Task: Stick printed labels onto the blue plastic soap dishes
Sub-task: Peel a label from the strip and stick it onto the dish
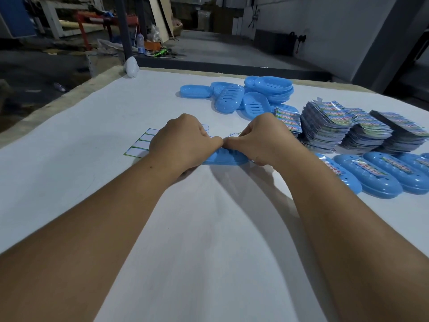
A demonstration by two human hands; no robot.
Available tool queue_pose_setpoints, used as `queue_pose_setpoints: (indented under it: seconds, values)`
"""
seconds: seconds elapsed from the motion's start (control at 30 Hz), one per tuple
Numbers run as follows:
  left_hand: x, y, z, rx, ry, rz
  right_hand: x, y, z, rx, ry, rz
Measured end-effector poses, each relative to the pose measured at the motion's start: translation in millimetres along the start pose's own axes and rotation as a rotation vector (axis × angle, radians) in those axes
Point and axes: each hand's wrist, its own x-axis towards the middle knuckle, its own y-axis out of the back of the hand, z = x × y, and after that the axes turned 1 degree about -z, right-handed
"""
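Observation:
A blue soap dish [224,159] lies on the white table [197,228] in the middle of the view. My left hand [183,141] and my right hand [257,138] both curl over it, with the thumbs meeting on its top near a small white label [233,135]. The hands hide most of the dish and label. A backing sheet [139,145] with white rectangular labels lies under and to the left of my left hand.
A loose heap of unlabelled blue dishes [246,96] sits at the back. Tall stacks of colourful printed labels [343,126] stand to the right. Labelled blue dishes [376,175] lie in a row at the right edge. A white device [131,67] rests at the far left corner.

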Motion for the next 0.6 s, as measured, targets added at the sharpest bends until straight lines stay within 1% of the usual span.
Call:
queue_pose_setpoints:
  seconds: [0.23, 0.3, 0.37, 0.5, 0.53, 0.6]
  values:
    - [1.7, 3.8, -3.8, -0.031, 0.013, 0.001, 1.9, -1.2, 5.3, 0.048, -0.008, -0.013]
    - [2.7, 5.4, -7.1, -0.078, 0.019, -0.01, 3.0, -1.0, 8.8, 0.129, -0.006, -0.006]
    - [3.2, 7.4, -9.6, -0.098, 0.022, -0.003, 5.4, 0.1, 13.1, 0.238, -0.01, 0.064]
    - [4.0, 10.6, -13.1, -0.125, 0.014, 0.056, 9.7, 0.8, 16.5, 0.351, 0.088, 0.226]
    - [4.0, 11.0, -13.8, -0.141, 0.014, 0.064, 9.6, 0.3, 16.0, 0.35, 0.114, 0.232]
    - [3.0, 10.4, -14.0, -0.143, -0.003, 0.074, 7.5, -2.5, 15.0, 0.33, 0.174, 0.191]
